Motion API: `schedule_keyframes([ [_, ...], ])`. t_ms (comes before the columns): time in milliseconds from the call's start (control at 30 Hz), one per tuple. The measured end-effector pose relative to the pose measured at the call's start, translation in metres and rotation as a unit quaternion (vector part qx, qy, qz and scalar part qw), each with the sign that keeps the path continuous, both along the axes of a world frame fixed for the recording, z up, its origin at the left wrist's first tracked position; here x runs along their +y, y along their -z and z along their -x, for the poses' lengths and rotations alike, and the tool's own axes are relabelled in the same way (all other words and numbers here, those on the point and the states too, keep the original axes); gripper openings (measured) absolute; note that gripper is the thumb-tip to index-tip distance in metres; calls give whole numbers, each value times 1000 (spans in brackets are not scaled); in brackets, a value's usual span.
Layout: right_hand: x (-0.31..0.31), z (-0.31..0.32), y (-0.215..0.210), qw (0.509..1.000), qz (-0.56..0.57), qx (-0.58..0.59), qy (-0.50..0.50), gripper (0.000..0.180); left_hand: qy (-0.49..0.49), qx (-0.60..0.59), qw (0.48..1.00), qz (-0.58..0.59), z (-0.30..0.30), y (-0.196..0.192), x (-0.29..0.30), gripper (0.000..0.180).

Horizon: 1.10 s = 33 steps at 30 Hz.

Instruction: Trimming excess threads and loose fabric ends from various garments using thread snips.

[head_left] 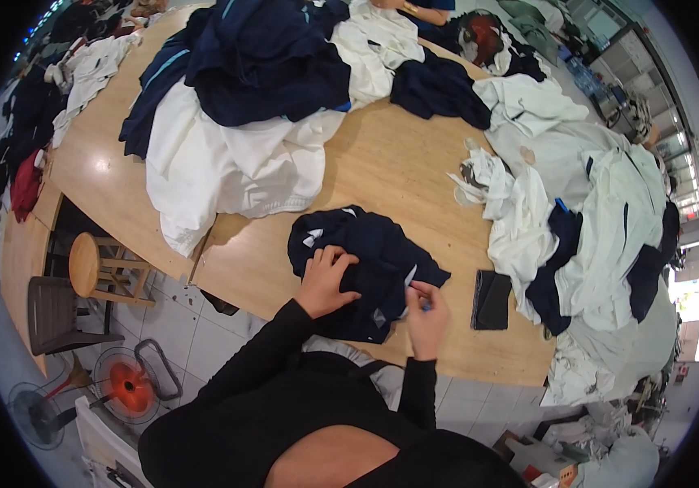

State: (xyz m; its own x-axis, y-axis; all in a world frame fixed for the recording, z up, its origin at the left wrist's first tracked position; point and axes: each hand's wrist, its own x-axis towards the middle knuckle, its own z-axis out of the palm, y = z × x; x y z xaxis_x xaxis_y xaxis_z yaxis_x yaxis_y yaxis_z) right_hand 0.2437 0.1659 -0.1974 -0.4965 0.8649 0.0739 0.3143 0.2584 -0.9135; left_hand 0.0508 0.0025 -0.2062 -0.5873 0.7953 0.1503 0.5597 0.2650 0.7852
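A dark navy garment [365,244] lies bunched at the near edge of the wooden table, with small white patches showing on it. My left hand [329,283] rests on its left part, fingers curved and apart, pressing on the cloth. At the garment's right side, my right hand [428,320] is closed in a pinch. A bit of blue shows between those fingers, and a pale sliver shows just above them. What exactly the right hand holds is mostly hidden by the fingers.
A folded dark grey cloth [491,299] lies right of my hands. White garments [235,163] and navy garments [268,65] are heaped at the back left, more white ones [609,220] at right. A wooden stool [85,264] and orange fan [127,385] stand at left. Another person's arm [426,12] shows across the table.
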Motion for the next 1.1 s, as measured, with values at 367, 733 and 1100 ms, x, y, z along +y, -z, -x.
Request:
schedule_keyframes([
  [367,-50,-57,42,958,-162,-205,-118,34,-49,197,978,52,3,41,-69,54],
  [733,7,-50,32,989,114,56,77,27,-180,83,975,-97,-8,37,-53,24],
  [1100,-26,-93,29,981,33,-124,146,43,-11,15,1000,22,-22,36,-43,57],
])
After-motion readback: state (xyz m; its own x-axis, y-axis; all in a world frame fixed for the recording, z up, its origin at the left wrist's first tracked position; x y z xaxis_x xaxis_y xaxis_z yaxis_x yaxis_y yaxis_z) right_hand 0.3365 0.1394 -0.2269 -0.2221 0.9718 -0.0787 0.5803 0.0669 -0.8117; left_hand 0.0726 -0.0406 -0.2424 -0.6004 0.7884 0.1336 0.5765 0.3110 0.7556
